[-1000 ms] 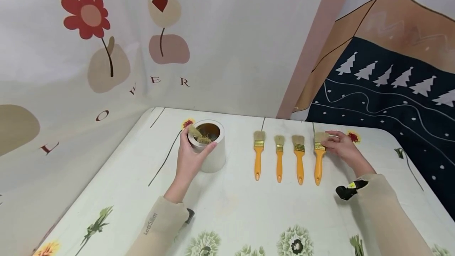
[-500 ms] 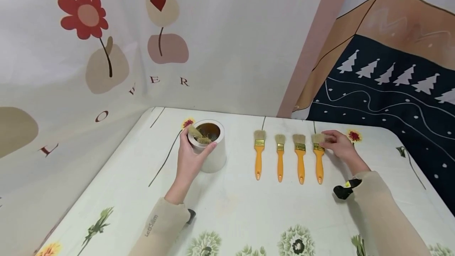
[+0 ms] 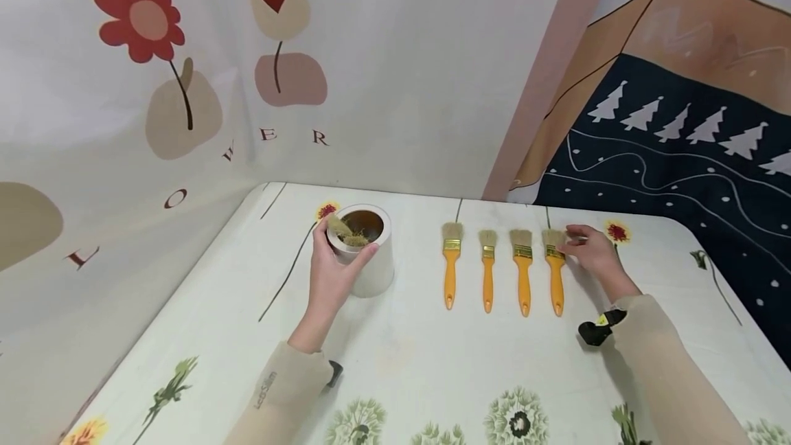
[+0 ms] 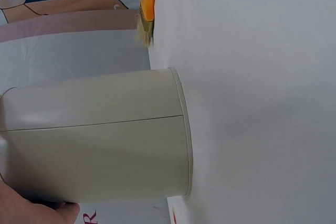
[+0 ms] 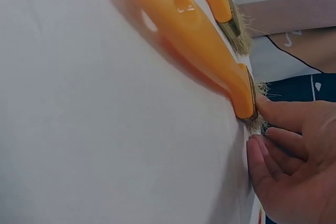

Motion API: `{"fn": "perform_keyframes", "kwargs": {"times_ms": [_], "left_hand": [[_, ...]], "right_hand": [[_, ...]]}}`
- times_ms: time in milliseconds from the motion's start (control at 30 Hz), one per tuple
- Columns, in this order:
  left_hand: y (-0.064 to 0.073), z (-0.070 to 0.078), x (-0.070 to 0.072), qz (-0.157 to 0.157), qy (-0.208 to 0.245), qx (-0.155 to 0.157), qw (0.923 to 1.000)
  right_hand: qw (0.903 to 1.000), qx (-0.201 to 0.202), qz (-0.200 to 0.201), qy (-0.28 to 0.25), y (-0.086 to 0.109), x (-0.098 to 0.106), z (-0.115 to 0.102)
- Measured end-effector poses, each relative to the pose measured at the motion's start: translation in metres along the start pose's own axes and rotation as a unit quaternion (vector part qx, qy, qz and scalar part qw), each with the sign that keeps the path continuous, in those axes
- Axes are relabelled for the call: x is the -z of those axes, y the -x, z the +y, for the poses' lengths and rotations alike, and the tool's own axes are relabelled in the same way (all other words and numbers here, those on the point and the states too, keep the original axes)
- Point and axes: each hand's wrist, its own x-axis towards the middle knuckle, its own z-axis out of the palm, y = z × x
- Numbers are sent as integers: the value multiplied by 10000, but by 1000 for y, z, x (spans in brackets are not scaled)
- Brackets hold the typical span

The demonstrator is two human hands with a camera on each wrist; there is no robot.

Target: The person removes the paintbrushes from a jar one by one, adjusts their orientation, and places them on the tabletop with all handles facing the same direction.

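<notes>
My left hand (image 3: 331,266) grips a white cylindrical container (image 3: 373,277), thumb and fingers on opposite sides of its rim. Tan bristly clumps (image 3: 349,232) show inside its mouth; what lies below them is hidden. In the left wrist view, the container (image 4: 100,135) stands on the table with part of the hand (image 4: 31,208) near its top. My right hand (image 3: 596,256) pinches the rightmost paintbrush (image 3: 556,283) around its bristle end. In the right wrist view, the thumb and fingers of that hand (image 5: 294,156) lie either side of the bristles, by the metal band.
Left of it lie a wide paintbrush (image 3: 524,280), a narrow one (image 3: 488,277) and another wide one (image 3: 450,273), roughly parallel, bristles away from me. A flower-printed white cloth covers the table (image 3: 408,362). Printed curtains (image 3: 402,88) hang behind.
The right hand and the rightmost paintbrush have shifted slightly left, closer to the neighbouring brush. The left hand keeps its grip on the container, which has not moved. The head view tilts slightly.
</notes>
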Motion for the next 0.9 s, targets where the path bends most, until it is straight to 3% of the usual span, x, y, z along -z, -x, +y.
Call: {"fn": "perform_keyframes", "kwargs": {"times_ms": [233,400,467,533,700,900], "left_hand": [[-1,0,-1,4,88,-5,10000],[0,-1,0,7,75,-4,10000],[0,-1,1,2,79,-12,10000],[0,0,1,3,83,-18,10000],[0,0,2,13,112,-27,9999],[0,-1,1,-18,122,-25,9999]], "right_hand": [[9992,256,26,-303,4,9,-1],[9962,752,421,-108,-22,6,11],[9941,901,602,-105,-22,3,7],[9920,1106,511,-336,-11,3,-8],[9857,1481,58,-801,38,7,-62],[9751,2025,-90,-900,62,-2,-96]]}}
